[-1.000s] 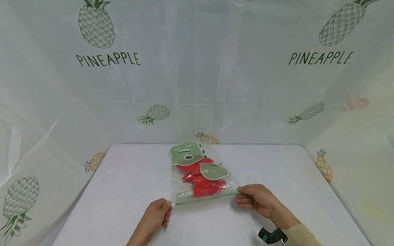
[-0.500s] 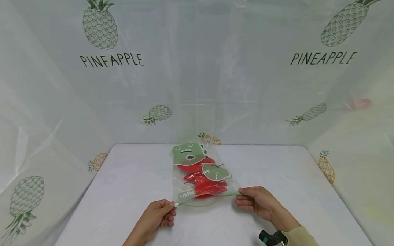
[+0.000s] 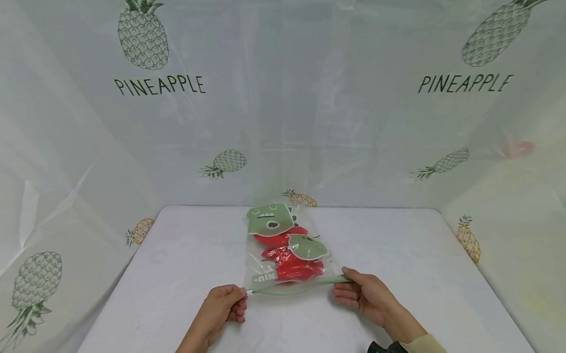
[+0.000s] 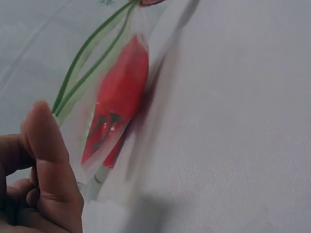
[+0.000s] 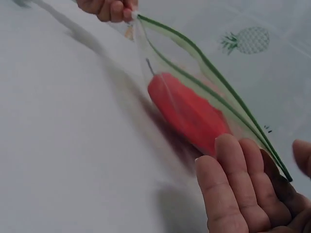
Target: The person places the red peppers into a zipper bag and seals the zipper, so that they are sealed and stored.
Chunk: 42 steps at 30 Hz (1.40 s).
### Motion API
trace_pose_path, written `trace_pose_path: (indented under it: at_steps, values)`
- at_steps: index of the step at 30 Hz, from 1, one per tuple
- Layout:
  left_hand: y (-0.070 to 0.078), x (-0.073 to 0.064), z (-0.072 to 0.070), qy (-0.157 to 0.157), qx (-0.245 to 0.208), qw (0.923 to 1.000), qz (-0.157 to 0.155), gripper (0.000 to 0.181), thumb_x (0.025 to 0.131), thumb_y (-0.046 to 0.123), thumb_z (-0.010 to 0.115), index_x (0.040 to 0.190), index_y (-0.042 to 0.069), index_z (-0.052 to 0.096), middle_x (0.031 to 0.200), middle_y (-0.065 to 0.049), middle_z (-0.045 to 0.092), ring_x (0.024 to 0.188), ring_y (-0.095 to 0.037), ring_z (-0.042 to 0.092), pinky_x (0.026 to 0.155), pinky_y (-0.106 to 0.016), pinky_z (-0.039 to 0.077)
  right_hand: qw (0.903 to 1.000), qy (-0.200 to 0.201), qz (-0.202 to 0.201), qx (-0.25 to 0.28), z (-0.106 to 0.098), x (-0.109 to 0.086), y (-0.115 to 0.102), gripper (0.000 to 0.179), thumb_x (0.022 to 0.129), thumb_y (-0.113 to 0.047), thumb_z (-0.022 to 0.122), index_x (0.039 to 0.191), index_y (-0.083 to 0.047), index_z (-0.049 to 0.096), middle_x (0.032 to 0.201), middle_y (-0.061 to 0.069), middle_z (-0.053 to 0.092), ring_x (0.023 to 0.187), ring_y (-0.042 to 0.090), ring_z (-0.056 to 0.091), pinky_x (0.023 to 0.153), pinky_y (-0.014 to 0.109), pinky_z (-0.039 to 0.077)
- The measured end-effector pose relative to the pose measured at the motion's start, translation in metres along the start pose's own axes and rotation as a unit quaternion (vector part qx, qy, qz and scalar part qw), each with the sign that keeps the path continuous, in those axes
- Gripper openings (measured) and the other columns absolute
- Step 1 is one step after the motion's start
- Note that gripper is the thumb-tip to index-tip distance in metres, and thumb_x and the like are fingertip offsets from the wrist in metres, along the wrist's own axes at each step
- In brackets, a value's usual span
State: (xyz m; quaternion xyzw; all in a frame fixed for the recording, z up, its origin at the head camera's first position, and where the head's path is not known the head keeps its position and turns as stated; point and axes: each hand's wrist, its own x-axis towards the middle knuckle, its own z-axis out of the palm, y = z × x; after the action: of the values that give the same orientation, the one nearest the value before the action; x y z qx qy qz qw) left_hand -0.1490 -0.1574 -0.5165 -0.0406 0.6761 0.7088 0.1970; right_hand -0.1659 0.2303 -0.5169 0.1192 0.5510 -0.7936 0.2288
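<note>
A clear zip bag with green cartoon prints lies on the table, its green-edged mouth towards me. Inside are several red peppers; green stems show in the left wrist view. My left hand pinches the mouth's left corner at the white zip slider. At the opposite corner is my right hand. In the right wrist view its fingers are extended and the thumb stands off from the bag's corner, which lies against the index finger. The two green zip strips bow apart along the mouth.
The white table is enclosed by a pale curtain printed with pineapples. A black strap with a small device sits at the right sleeve. A red shape shows faintly through the curtain on the right.
The bag's mouth has gone from nearly straight to bowed apart. My right thumb and fingers have loosened from the right corner, and that hand has shifted slightly towards me.
</note>
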Motion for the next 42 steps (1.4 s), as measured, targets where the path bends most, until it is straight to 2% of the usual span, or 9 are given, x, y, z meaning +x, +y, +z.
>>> trace_pose_path:
  at_steps: [4,9,13,18,23,27,32,42]
  values:
    - [0.001,-0.002,0.000,-0.025,-0.013,0.9996,-0.005,0.028,0.106,0.020,0.063,0.098,-0.007,0.065,0.077,-0.001,0.068,0.066,-0.008,0.068,0.064,-0.026,0.063,0.9986,-0.035,0.022,0.033,0.010,-0.003,0.011,0.047,0.106,-0.044,0.063,0.120,0.001,0.062,0.104,0.014,0.080,0.099,0.024,0.079,0.097,0.044,0.061]
    - [0.001,-0.002,0.002,-0.041,-0.020,0.9989,-0.006,0.031,0.106,0.021,0.062,0.100,-0.009,0.066,0.079,-0.001,0.070,0.069,-0.009,0.071,0.066,-0.027,0.064,0.9924,-0.105,0.035,0.055,0.034,-0.004,0.025,0.042,0.108,-0.036,0.060,0.121,0.003,0.068,0.115,0.017,0.078,0.109,0.026,0.077,0.103,0.047,0.057]
    - [-0.001,-0.002,0.005,-0.036,-0.022,0.9991,-0.005,0.031,0.106,0.021,0.063,0.101,-0.009,0.066,0.079,-0.001,0.070,0.069,-0.009,0.071,0.066,-0.027,0.064,0.9876,-0.141,0.037,0.060,0.063,-0.001,0.037,0.037,0.108,-0.029,0.060,0.122,0.004,0.068,0.117,0.018,0.077,0.111,0.028,0.076,0.104,0.048,0.056]
    - [-0.007,0.000,0.009,-0.019,-0.028,0.9994,-0.004,0.031,0.106,0.022,0.064,0.101,-0.008,0.066,0.079,-0.001,0.070,0.069,-0.010,0.071,0.067,-0.027,0.064,0.9838,-0.163,0.057,0.049,0.098,0.003,0.057,0.045,0.107,-0.032,0.062,0.128,0.008,0.065,0.117,0.018,0.077,0.111,0.030,0.076,0.103,0.048,0.057]
    - [-0.008,0.001,0.011,-0.020,-0.026,0.9994,-0.004,0.031,0.106,0.022,0.064,0.102,-0.008,0.066,0.080,-0.001,0.070,0.069,-0.009,0.072,0.067,-0.026,0.063,0.9839,-0.162,0.062,0.043,0.128,0.010,0.074,0.047,0.105,-0.035,0.065,0.126,0.007,0.067,0.111,0.013,0.079,0.106,0.025,0.077,0.101,0.045,0.059]
    - [-0.008,0.000,0.010,-0.027,-0.017,0.9995,0.001,0.030,0.106,0.022,0.063,0.101,-0.007,0.067,0.080,-0.002,0.072,0.069,-0.009,0.071,0.065,-0.025,0.063,0.9855,-0.150,0.057,0.054,0.145,0.018,0.076,0.047,0.104,-0.037,0.066,0.125,0.005,0.068,0.114,0.016,0.078,0.107,0.024,0.077,0.102,0.045,0.059]
    - [-0.006,-0.002,0.011,-0.035,0.003,0.9994,0.008,0.027,0.106,0.022,0.064,0.096,-0.003,0.068,0.078,-0.002,0.071,0.068,-0.010,0.071,0.064,-0.026,0.063,0.9866,-0.146,0.055,0.049,0.156,0.022,0.076,0.044,0.105,-0.035,0.066,0.125,0.004,0.070,0.118,0.017,0.078,0.108,0.022,0.077,0.101,0.043,0.059]
    - [-0.011,0.000,0.010,-0.031,0.020,0.9993,0.008,0.028,0.106,0.022,0.064,0.091,0.000,0.069,0.075,-0.001,0.069,0.065,-0.010,0.068,0.061,-0.026,0.062,0.9933,-0.091,0.054,0.045,0.168,0.025,0.081,0.033,0.100,-0.029,0.073,0.116,0.000,0.077,0.103,0.011,0.081,0.093,0.016,0.079,0.085,0.032,0.064]
